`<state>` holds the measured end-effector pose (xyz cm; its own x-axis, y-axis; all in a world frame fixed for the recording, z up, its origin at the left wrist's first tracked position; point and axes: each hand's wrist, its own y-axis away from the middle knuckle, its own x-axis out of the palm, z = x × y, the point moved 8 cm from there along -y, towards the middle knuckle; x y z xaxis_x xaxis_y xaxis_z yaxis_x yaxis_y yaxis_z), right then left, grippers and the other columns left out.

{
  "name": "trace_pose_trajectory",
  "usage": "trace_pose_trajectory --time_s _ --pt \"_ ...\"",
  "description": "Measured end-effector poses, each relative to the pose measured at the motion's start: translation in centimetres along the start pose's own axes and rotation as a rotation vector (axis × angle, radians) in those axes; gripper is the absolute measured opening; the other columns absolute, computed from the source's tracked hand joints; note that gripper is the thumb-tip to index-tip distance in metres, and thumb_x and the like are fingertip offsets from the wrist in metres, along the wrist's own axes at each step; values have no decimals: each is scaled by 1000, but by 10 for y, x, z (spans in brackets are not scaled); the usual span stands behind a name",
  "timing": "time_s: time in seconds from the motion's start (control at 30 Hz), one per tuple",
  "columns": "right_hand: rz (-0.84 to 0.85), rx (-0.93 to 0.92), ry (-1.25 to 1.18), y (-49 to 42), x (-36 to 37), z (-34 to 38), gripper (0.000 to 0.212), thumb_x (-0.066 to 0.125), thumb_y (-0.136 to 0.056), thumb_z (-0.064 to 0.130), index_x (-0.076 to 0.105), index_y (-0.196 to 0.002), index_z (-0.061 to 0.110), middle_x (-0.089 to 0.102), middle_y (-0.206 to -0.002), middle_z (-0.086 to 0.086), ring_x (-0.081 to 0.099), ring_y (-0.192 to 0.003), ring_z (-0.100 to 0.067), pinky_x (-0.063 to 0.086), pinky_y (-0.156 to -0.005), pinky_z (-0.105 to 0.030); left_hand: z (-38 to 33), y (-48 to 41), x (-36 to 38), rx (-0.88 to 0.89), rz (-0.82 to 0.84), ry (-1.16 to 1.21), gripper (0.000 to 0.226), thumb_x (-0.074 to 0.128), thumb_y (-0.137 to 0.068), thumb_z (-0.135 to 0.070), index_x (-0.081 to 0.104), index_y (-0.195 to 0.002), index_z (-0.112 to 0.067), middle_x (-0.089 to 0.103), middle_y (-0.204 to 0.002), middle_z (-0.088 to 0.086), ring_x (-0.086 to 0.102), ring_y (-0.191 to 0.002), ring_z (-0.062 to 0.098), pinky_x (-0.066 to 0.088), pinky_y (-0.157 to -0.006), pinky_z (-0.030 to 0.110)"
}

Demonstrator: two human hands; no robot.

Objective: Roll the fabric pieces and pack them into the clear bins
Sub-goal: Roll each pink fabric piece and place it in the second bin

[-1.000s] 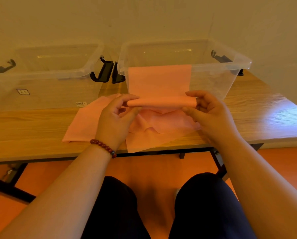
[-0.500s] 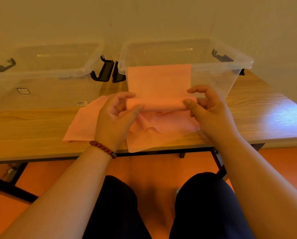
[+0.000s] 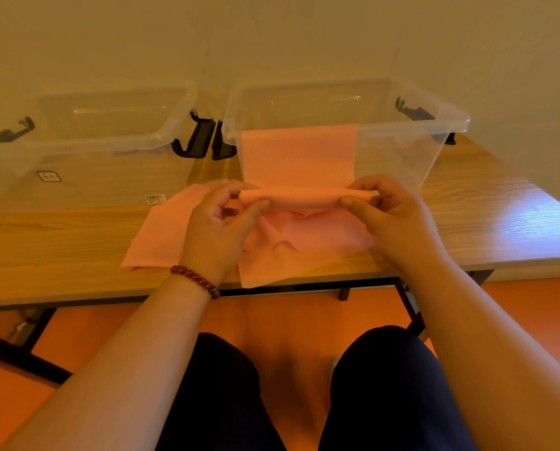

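Pink fabric piece (image 3: 299,164) partly rolled at frame centre, held at both ends.
Left hand (image 3: 216,229) and right hand (image 3: 399,219) each pinch one end of the roll between thumb and curled fingers. Its unrolled part lies up against the front wall of the right clear plastic bin (image 3: 434,125). Below it, loose pink fabric (image 3: 161,236) lies on the wooden table (image 3: 60,242), in front of the left clear plastic bin (image 3: 109,148).

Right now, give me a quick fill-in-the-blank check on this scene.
The left hand and right hand pinch the pink fabric roll at its two ____. Its unrolled part lies against the front of the ____ clear bin. A beaded bracelet is on the ____ wrist.
Missing: ends; right; left.
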<state>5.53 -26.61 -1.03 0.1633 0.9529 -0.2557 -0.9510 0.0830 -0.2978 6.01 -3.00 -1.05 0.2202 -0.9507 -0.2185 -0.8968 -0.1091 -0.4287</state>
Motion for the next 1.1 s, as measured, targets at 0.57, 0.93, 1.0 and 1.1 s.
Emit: trace_pose_trajectory --time_s 0.57,0.93,1.0,1.1 --pt "60 47 -112 7 1 8 16 70 -86 14 66 -96 25 71 -82 5 69 -73 -7 52 -59 -18 -9 7 -2 -70 57 117 25 69 -84 -16 63 -96 -36 62 -97 -16 60 -85 -5 54 -73 20" --pt "27 90 -110 9 2 4 15 68 -89 19 60 -99 26 68 -86 1 70 -74 -10 54 -60 -22 0 13 0 -117 95 36 12 65 -88 -22 64 -89 -34 63 -87 -11 57 -68 -5 49 -58 13" --pt "37 103 -104 8 5 1 11 66 -90 20 61 -97 26 68 -89 -2 70 -72 -10 55 -61 -23 0 13 3 -125 97 46 14 65 -88 -20 63 -90 -33 63 -85 -8 56 -60 -5 47 -56 12" --pt "43 133 -183 8 7 -5 12 68 -88 16 64 -98 20 68 -92 -6 71 -72 -10 56 -67 -21 0 12 4 -130 93 68 21 66 -87 -15 61 -93 -35 63 -93 -4 58 -57 -3 48 -57 12"
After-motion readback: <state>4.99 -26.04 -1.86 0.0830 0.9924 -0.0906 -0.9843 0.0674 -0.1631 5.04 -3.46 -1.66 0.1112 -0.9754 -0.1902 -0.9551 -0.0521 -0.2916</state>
